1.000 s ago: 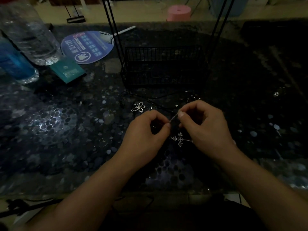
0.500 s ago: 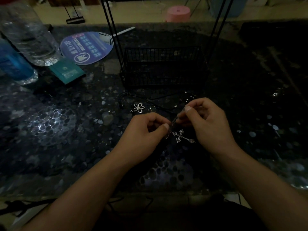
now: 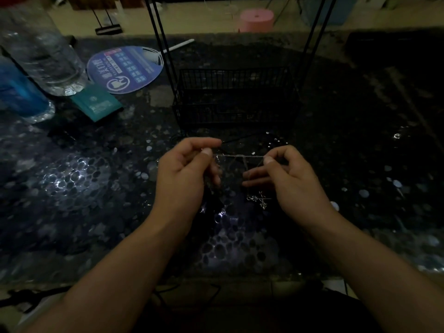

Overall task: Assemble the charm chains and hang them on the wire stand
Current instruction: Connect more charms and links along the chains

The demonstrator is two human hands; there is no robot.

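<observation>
We saw a dark surface (image 3: pixel 72 188) patterned with pale pebble-like spots, a black wire stand (image 3: pixel 236 97), a silver chain (image 3: pixel 240 156) and silver charm (image 3: pixel 260 199), a blue-and-white printed fan (image 3: pixel 125 68), a teal booklet (image 3: pixel 97 103), a blue bottle (image 3: pixel 19 92) at the frame's left, a pink stool (image 3: pixel 257 19).

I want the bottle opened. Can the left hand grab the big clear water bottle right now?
Probably not right away. The left hand is pinching one end of the thin chain, the right hand the other. The water bottle stands far off to the left with open table between, so it must let go first.
</observation>
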